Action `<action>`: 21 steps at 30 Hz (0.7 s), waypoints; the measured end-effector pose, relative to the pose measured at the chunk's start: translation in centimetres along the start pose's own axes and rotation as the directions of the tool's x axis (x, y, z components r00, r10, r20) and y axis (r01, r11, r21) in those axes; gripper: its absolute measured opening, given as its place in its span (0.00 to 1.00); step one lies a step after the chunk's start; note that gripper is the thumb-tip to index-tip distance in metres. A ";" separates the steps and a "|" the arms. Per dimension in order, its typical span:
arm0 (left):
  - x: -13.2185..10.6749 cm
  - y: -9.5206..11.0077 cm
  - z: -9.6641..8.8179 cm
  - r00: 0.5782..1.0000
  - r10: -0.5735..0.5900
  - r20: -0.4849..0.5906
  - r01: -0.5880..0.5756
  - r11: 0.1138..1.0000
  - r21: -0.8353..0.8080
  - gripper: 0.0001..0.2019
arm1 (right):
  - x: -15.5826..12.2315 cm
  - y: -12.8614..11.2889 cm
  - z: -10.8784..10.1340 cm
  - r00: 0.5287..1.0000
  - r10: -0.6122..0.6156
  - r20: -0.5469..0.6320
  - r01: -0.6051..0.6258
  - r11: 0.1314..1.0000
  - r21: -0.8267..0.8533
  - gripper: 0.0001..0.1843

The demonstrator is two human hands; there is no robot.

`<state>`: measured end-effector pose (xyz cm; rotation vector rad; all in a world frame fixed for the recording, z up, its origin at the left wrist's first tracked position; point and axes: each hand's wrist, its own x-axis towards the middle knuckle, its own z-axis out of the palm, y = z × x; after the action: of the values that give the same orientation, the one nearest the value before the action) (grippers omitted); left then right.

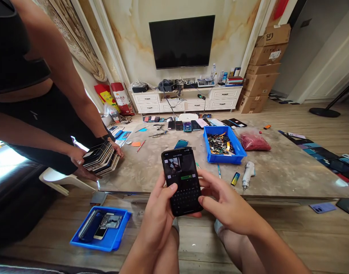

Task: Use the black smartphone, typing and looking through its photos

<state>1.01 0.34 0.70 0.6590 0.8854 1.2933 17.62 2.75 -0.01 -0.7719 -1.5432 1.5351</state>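
Item: phone [181, 182], dark, held btwn both hands, screen tilted up to wearer; in view it overlaps near edge of table [151, 171]. Screen lit: small pic up top, green bar mid, keyboard below.

L hand [161, 199]: clamped on L side of phone, thumb over lower L of screen. Other fingertips behind phone, hidden; spacing can't be stated.

R hand [224, 201]: on R side of phone, thumb at lower R edge, index finger bent at side higher up, gap btwn the two. Rest of fingers partly hid.

Table, R of phone: blue bin [227, 158] w/ heap of small parts; red bag [254, 141] just beside it; white power driver [248, 173] nr. front edge, next to a gold/dark cylinder [235, 179].

Table, far side: row of phones [187, 126]. Another phone, blue [181, 143], lies flat just past the held one. Orange card [136, 144] to L.

2nd person [37, 114], L: both hands around a stack of flat devices [102, 156], by table's L end.

Floor, L: blue tray [120, 238] w/ phones inside.

Backgrd: TV [182, 42] on wall, white cabinet [224, 99] below, stacked cartons [261, 72] to R.
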 end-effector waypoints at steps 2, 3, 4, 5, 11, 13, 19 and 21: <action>0.2 -0.1 -0.1 1.000 0.003 -0.011 -0.003 1.000 -0.002 0.30 | 0.0 0.0 0.0 1.000 0.007 0.011 -0.007 1.000 0.010 0.35; 0.2 -0.2 -0.1 1.000 0.005 -0.018 -0.005 1.000 -0.006 0.30 | 0.0 0.0 0.0 1.000 0.008 0.014 -0.008 1.000 0.011 0.35; 0.3 -0.2 -0.2 1.000 0.003 -0.027 -0.003 1.000 -0.012 0.30 | 0.0 0.0 0.0 1.000 0.004 0.017 -0.004 1.000 0.007 0.35; 0.4 -0.3 -0.3 0.999 -0.001 -0.035 0.001 1.000 -0.018 0.30 | 0.0 0.0 -0.1 1.000 -0.003 0.020 0.003 1.000 -0.003 0.34; 0.3 -0.2 -0.4 0.999 -0.018 0.033 0.018 0.999 -0.026 0.25 | 0.0 -0.1 0.0 0.999 0.021 0.026 -0.022 0.999 0.026 0.33; 0.3 -0.1 -0.4 0.997 -0.016 0.078 0.018 0.999 -0.035 0.23 | 0.0 -0.1 0.0 0.999 0.030 0.011 -0.031 0.999 0.036 0.32; 0.4 -0.1 -0.3 0.988 -0.044 0.148 0.054 0.997 -0.059 0.22 | -0.4 0.2 -0.3 0.999 0.032 -0.013 -0.032 0.999 -0.030 0.25; 0.4 -0.1 -0.4 0.985 -0.059 0.163 0.070 0.996 -0.064 0.22 | -0.4 0.3 -0.4 0.999 0.031 -0.009 -0.031 0.999 -0.025 0.25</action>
<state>0.79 0.67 0.31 0.6655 0.7207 1.1899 18.14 2.64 -0.40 -0.8195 -1.5537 1.5351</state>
